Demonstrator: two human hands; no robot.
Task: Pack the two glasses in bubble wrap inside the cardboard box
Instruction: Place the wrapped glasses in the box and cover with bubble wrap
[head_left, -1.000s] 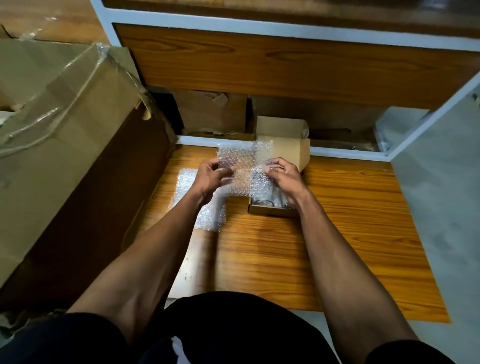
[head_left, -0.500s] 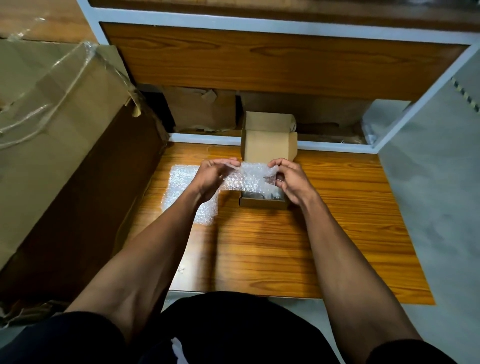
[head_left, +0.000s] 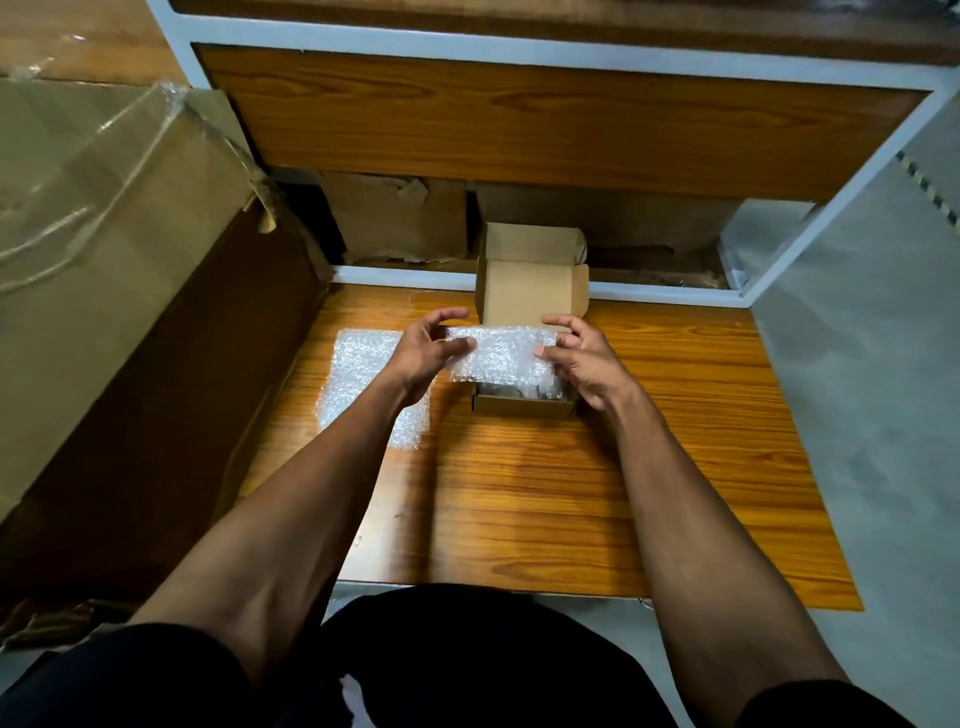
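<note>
The bubble wrap (head_left: 501, 353), held upright a second ago, now lies folded flat over the small cardboard box (head_left: 524, 405) at frame centre; padding looks nearly placed; the left hand (head_left: 426, 353) and right hand (head_left: 584, 358) pinch its ends; it is white, crinkled, translucent; something glassy shows dimly beneath; the lid stands open behind.

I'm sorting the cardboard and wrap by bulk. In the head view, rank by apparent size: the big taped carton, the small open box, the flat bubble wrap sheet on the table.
1. Big taped carton, though nearest the camera.
2. Flat bubble wrap sheet and small open box: too alike, both partly hidden.
</note>
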